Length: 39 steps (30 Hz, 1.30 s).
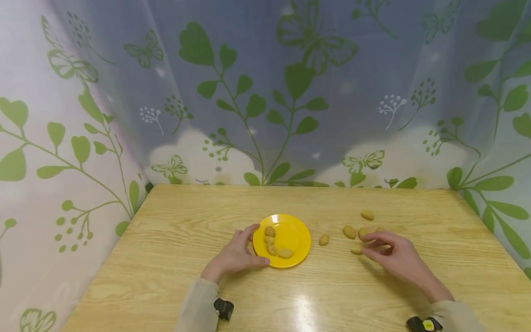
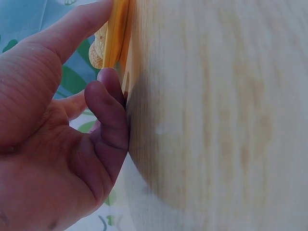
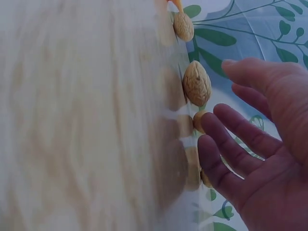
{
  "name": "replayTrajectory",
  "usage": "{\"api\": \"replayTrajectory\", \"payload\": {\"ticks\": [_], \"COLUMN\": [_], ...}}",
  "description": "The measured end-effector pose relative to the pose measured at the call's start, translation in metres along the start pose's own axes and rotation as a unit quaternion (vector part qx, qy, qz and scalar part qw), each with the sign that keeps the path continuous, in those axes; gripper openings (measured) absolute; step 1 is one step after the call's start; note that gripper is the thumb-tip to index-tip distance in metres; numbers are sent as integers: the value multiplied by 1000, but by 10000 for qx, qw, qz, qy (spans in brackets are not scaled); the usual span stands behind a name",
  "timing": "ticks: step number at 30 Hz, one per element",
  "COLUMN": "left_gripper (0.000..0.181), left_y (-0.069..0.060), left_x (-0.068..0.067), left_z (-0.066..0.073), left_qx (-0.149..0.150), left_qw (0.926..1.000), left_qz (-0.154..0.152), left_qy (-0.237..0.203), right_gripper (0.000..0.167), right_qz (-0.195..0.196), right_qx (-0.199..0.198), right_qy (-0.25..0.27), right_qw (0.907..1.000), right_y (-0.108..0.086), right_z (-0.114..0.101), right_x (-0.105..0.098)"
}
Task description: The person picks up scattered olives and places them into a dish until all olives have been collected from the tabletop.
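And here is the right hand [image 1: 398,258], in the lower right of the frame among the nuts, thumb and fingers apart, its grip with nothing visibly in it. Nearest lie a pale nut [image 1: 356,249] beside the thumb tip and a second nut [image 1: 362,232], partly covered by the forefinger; whether skin meets shell cannot be told. They look light and hard, with dry, wrinkled shells that should give good purchase, though those rounded sides could roll under an off-centre press. The best hold, by the look of it: thumb and forefinger across the fat middle, clear of the narrower ends. Not likely fragile under a plain pinch.

Over to lower centre, where the left hand [image 1: 236,252] has its grip clamped on the left rim of the yellow plate [image 1: 297,236], thumb at the lower edge, fingers at the upper. The plate seems light, stiff and glossy, so it may slip; the rim is the natural hold. On it sit four nuts: three in a column at left, and a paler plate nut [image 1: 285,253] at the bottom.

Around on the counter [image 1: 199,207]: a lone nut [image 1: 324,240] between plate and right hand, a plump nut [image 1: 349,232] left of the forefinger, a far nut [image 1: 367,215] higher up, and a half-hidden nut [image 1: 380,229] with the right hand in the way. Behind hangs the leaf-patterned curtain [image 1: 290,138], filling the upper frame.
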<state>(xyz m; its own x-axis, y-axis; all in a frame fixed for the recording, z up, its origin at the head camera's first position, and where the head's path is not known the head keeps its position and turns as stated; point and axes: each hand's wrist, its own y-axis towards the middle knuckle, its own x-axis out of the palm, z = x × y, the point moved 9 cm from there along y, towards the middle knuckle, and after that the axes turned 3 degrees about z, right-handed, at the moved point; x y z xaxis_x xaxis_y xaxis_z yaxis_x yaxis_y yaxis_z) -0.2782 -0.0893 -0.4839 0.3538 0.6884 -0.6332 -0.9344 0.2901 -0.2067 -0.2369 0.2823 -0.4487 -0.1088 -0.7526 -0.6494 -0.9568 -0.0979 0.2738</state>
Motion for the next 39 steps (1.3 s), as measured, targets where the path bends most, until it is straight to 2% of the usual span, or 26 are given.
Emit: {"api": "replayTrajectory", "payload": {"ticks": [6,17,33,39], "left_gripper": [101,101,102,102], "left_y": [0,-1,1,1], "left_x": [0,0,0,1], "left_z": [1,-2,-3,-4], "left_qx": [-36,-4,-44,-50], "left_qw": [10000,10000,10000,10000], "left_qz": [21,-6,40,28], "left_qy": [13,32,-10,9], "right_gripper": [28,26,22,22], "right_qz": [-308,-772,-710,-731], "right_qx": [208,141,35,114], "right_qy": [-43,-100,-259,-330], "right_qw": [9993,9969,9971,9967], "right_y": [1,5,7,5], "right_z": [10,12,12,11], "right_x": [3,12,14,14]}}
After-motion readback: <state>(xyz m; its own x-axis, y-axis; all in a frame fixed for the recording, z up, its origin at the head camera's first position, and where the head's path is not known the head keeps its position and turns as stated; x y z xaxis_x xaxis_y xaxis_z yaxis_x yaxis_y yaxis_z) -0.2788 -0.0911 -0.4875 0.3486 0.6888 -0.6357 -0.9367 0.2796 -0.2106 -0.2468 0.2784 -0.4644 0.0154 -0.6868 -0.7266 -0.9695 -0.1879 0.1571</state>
